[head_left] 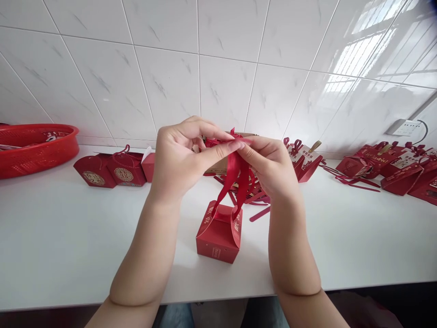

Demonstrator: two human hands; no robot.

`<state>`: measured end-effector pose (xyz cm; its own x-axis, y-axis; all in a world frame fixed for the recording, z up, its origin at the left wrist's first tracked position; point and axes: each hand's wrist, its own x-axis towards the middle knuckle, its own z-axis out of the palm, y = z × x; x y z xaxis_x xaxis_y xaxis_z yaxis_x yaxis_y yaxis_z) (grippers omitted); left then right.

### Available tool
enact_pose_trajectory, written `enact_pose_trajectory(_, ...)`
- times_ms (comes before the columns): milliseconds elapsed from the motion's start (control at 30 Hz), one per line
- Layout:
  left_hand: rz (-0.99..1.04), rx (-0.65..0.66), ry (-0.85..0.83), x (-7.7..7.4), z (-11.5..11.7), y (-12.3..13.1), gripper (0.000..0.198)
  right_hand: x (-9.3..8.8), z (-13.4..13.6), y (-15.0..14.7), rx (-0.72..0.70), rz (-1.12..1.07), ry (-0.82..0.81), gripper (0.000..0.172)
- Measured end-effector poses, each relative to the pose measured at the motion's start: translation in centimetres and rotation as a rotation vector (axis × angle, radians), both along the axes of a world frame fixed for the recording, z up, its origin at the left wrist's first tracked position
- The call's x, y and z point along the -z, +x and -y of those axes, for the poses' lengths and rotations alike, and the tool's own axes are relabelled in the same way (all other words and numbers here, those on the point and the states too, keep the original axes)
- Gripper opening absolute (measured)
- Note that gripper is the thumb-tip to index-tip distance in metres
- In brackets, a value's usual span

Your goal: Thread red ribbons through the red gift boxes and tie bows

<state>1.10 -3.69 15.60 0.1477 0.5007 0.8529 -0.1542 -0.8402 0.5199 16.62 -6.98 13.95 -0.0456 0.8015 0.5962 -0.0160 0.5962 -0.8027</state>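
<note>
**First clerk:** Item one, its place and condition?

**Second clerk:** One red box (218, 241), upright on the white surface (102, 250), near its front edge, below our hands. Body folded, arched sides drawn up. Red ribbon (234, 171): two lengths, rising from the top of the box.

**First clerk:** The grip?

**Second clerk:** Left hand (180, 159) and right hand (276, 166): thumbs and fingertips nearly meeting, each pinching the ribbon above the box. Whether a knot is begun we cannot tell; our fingers cover the crossing.

**First clerk:** State of completion?

**Second clerk:** We judge it partial. Folding: done. Ribbon: fitted to the box, by its look. Fastening: outstanding, no finished bow or loop being visible.

**First clerk:** Comparable stock?

**Second clerk:** Left, two closed boxes (114, 171), one with a cord loop. Far right, a group of red boxes (398, 169), several with loops. Behind our hands, loose strips (260, 214) and a brown carton (215, 166).
</note>
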Motion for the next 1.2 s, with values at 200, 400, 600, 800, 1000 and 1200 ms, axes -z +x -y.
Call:
enact_pose_trajectory(200, -0.051, -0.159, 0.011, 0.0, 0.8, -0.4, 0.008, -0.1, 0.1, -0.6, 0.012, -0.015, -0.040, 0.038)
enact_pose_trajectory(400, -0.163, -0.204, 0.068, -0.1, 0.8, -0.6, 0.008, 0.1, -0.3, -0.6, -0.051, -0.101, -0.059, 0.026)
enact_pose_trajectory(600, -0.385, -0.208, -0.016, 0.0, 0.4, -1.0, 0.010, 0.3, -1.0, 0.2, -0.131, -0.139, -0.113, 0.016)
enact_pose_trajectory(800, -0.566, -0.189, -0.093, 0.2, -0.4, -1.1, 0.007, 0.1, -1.1, 0.8, -0.158, -0.119, -0.153, 0.019)
enact_pose_trajectory(1000, -0.577, -0.168, -0.123, 0.7, -0.7, -0.7, 0.010, 0.3, -1.3, 1.2, -0.168, -0.095, -0.153, 0.019)
enact_pose_trajectory(1200, -0.603, -0.122, -0.172, 0.2, -0.1, -1.4, 0.017, 0.1, -0.5, 1.1, 0.042, 0.080, 0.008, 0.019)
